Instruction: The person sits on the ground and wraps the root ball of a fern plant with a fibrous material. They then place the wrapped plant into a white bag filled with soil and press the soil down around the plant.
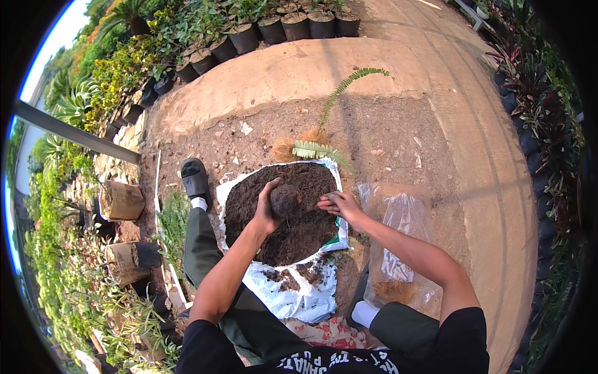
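Note:
My left hand (268, 209) is wrapped around the left side of a dark brown ball of soil (286, 201), holding it over a heap of loose soil (249, 187). To the right of the ball, a short gap away, my right hand (341, 206) has its fingers apart and slightly bent, with dirt on them and nothing visible in them. The soil lies in a white sack (222, 193) with its rim spread out. Beyond the sack, a fern frond (311, 149) lies beside brown fibre clumps (283, 149), and a longer frond (341, 93) arches away.
A clear plastic bag (408, 230) with brown fibre at its near end lies right of the sack. White sacking (293, 299) with spilled soil is between my legs. Potted plants (296, 26) line the far side; bagged plants (121, 201) stand left. A metal pole (81, 134) juts in.

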`<state>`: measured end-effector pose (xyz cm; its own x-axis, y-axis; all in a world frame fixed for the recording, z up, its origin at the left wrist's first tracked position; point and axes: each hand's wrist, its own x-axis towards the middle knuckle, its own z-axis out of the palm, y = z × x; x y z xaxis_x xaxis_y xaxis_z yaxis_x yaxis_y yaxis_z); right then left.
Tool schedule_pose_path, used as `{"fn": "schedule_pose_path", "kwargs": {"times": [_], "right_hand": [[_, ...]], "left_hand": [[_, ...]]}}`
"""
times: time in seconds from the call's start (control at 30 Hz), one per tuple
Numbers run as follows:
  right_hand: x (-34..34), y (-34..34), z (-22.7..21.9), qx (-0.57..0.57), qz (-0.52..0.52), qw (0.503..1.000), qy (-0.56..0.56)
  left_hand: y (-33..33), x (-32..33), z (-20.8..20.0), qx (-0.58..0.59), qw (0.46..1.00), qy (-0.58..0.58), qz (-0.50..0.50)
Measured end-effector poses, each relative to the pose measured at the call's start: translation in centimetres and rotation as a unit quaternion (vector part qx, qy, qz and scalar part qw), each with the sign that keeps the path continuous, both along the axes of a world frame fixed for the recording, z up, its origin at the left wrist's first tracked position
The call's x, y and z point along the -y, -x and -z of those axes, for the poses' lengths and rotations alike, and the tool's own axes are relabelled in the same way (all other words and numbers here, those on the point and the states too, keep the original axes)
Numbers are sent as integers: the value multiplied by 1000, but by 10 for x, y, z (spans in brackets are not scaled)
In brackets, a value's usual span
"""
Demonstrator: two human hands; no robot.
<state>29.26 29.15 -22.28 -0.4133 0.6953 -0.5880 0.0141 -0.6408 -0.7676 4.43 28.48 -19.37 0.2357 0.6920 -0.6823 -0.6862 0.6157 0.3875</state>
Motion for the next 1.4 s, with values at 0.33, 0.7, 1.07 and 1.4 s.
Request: {"fn": "schedule_pose_path", "kwargs": {"times": [0.33,0.7,1.07,1.4], "right_hand": [[9,75,-40,41,62,971,-225],[57,189,-59,122,111,830,-532],[70,220,-75,137,105,811,-559],[79,238,-95,105,114,800,-580]], "left_hand": [[24,14,-17,-121,992,-5,30],[50,62,3,26,996,-40,-78],[75,90,-7,14,993,-45,-108],[118,112,-42,143,979,-102,-99]]}}
